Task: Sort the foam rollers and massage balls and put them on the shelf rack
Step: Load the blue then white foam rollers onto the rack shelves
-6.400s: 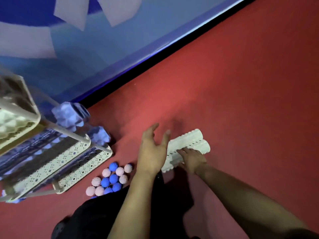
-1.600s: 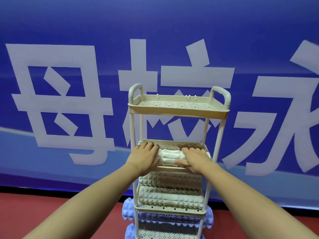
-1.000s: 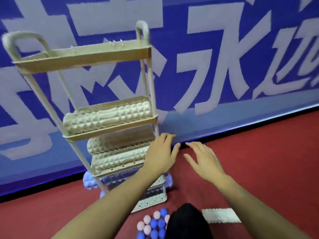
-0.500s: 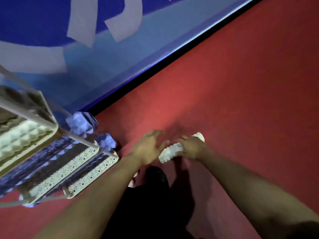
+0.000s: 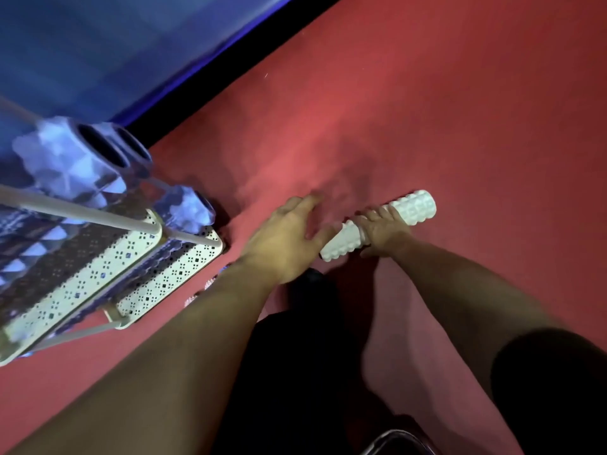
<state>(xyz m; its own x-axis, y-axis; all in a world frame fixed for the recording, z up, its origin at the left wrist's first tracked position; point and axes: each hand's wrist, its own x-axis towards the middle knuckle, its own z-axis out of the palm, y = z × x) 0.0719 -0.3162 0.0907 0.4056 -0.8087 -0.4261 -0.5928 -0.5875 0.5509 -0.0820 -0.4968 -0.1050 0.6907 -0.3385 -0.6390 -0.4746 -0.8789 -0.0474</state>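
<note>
A white knobbly foam roller (image 5: 414,207) lies tilted just above the red floor. My right hand (image 5: 381,228) is wrapped around its middle. My left hand (image 5: 285,239) hovers beside the roller's near end with fingers spread, its fingertips close to that end. The cream shelf rack (image 5: 138,244) stands at the left, seen from above. Pale blue foam rollers (image 5: 75,159) lie on its lower tiers, their ends sticking out to the right. The massage balls are almost fully hidden behind my left forearm.
A blue banner wall (image 5: 131,44) with a black base strip runs along the far left. Red carpet floor (image 5: 460,110) spreads open to the right. My dark trouser legs and shoe (image 5: 308,290) fill the bottom middle.
My right hand has closed around the white roller and raised it a little. My left hand has drawn back slightly from its end. The view has dropped nearer the rack's lower tiers.
</note>
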